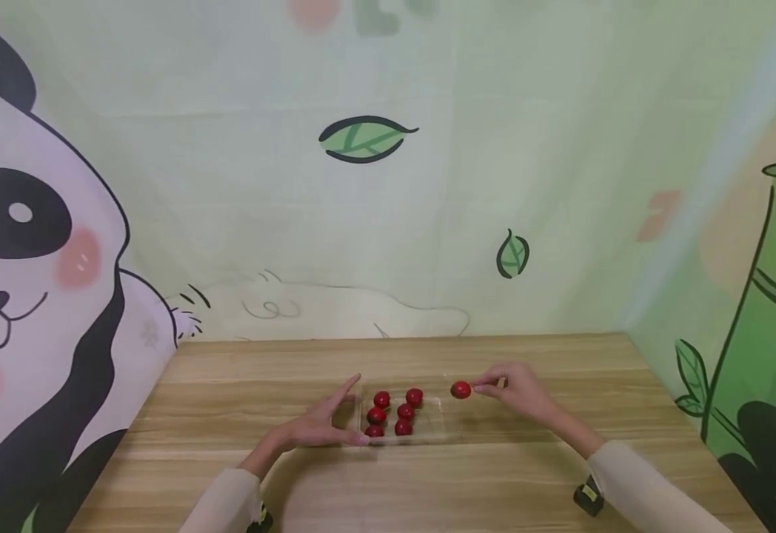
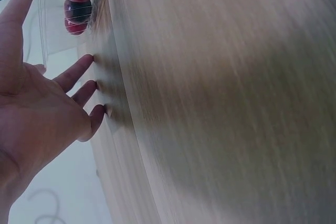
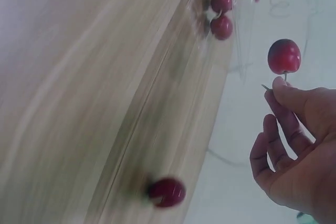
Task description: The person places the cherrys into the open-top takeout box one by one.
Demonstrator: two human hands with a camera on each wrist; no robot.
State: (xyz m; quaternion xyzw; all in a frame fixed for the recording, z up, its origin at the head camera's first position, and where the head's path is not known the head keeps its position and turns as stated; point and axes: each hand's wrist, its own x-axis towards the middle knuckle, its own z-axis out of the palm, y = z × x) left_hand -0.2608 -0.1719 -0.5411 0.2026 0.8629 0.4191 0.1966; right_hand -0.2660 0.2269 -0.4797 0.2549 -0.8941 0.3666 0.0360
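Note:
Pinched by its stem, a red cherry (image 1: 460, 389) is held up by my right hand (image 1: 520, 390) just off the right end of a clear plastic box (image 1: 433, 437); the thumb and index finger meet at the stem (image 3: 285, 76). My left hand (image 1: 318, 424) is at the box's left end, its fingers spread and mostly straight, the thumb at the near corner and the index finger toward the far one. In the left wrist view, other fingertips (image 2: 90, 59) reach down to the tabletop. Inside the box, several red cherries (image 1: 405, 411) lie in two rows.
Another cherry (image 3: 167, 192) lies on the wooden table (image 1: 241, 385) below the right hand, seen in the right wrist view. A cloth backdrop (image 1: 255, 185) with a panda and leaves rises behind the table and along its sides.

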